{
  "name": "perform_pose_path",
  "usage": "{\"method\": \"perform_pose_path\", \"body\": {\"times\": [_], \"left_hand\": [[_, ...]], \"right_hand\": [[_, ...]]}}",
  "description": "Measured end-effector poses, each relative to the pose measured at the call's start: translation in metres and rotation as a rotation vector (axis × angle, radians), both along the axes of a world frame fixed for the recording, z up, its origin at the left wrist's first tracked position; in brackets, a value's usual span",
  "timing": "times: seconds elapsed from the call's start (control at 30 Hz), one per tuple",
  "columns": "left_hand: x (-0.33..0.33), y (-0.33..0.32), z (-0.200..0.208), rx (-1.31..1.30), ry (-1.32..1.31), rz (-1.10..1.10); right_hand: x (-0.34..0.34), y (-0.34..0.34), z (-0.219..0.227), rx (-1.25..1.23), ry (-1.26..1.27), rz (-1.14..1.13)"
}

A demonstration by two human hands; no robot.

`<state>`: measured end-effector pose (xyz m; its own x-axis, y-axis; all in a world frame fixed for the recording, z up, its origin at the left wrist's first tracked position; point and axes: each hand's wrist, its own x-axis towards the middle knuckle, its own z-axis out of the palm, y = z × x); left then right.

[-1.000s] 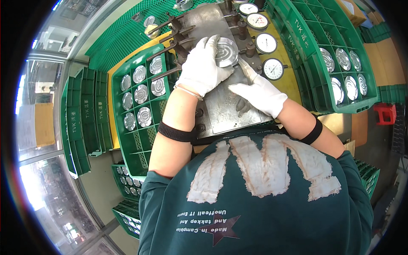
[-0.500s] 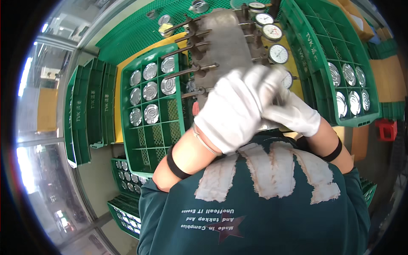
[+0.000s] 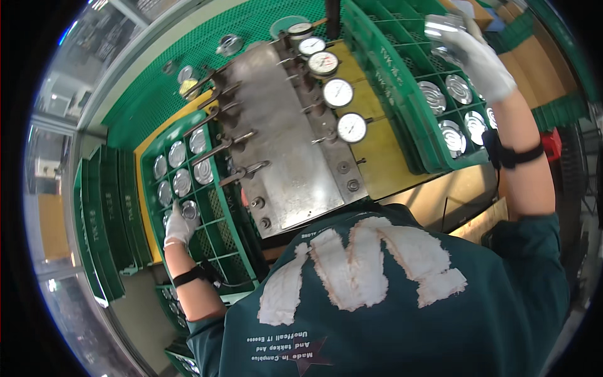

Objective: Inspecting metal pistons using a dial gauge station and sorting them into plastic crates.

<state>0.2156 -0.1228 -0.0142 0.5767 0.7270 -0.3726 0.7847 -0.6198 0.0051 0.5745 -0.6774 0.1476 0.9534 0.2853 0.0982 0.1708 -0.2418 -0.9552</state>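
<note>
My right hand point(image 3: 482, 63), in a white glove, is closed round a shiny aluminium piston point(image 3: 445, 34) above the right green crate point(image 3: 402, 122). My gloved left hand point(image 3: 180, 229) reaches into the left green crate point(image 3: 235, 217), its fingers about a piston point(image 3: 190, 211) in one of the compartments. More pistons point(image 3: 181, 182) stand in the compartments beyond that hand. Between the crates lies a flat steel gauging fixture point(image 3: 282, 132), with nothing on its bare plate. Along its right side runs a row of round dial gauges point(image 3: 338, 92).
Metal rods with handles point(image 3: 235, 139) stick out along the fixture's left side. Stacked green crates point(image 3: 103, 226) stand at the far left. Loose metal parts point(image 3: 230, 44) rest on green mesh at the back. Cardboard point(image 3: 534, 69) is at the right.
My hands, together in front of my chest before, have parted. The left has gone to a piston in the left crate; the right has carried a piston over the right crate. The view has shifted.
</note>
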Motion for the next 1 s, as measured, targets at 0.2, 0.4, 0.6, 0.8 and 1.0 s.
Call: {"method": "perform_pose_path", "body": {"times": [0.2,0.4,0.6,0.8,1.0], "left_hand": [[0.012,-0.001,-0.022,-0.022,0.07,-0.057],[0.012,-0.001,-0.022,0.081,0.05,-0.024],[-0.038,-0.009,0.019,-0.178,-0.978,0.309],[0.007,-0.136,0.115,-0.458,-0.924,0.043],[0.062,-0.221,0.121,-0.357,-0.787,-0.551]], "right_hand": [[0.065,0.013,-0.046,-0.466,0.196,-0.089],[0.098,0.015,-0.077,-1.045,0.042,-0.12],[0.048,-0.003,-0.024,-0.532,0.172,0.009],[-0.038,0.003,0.004,-0.195,0.077,0.14],[-0.113,0.047,-0.014,0.033,0.266,0.42]]}}
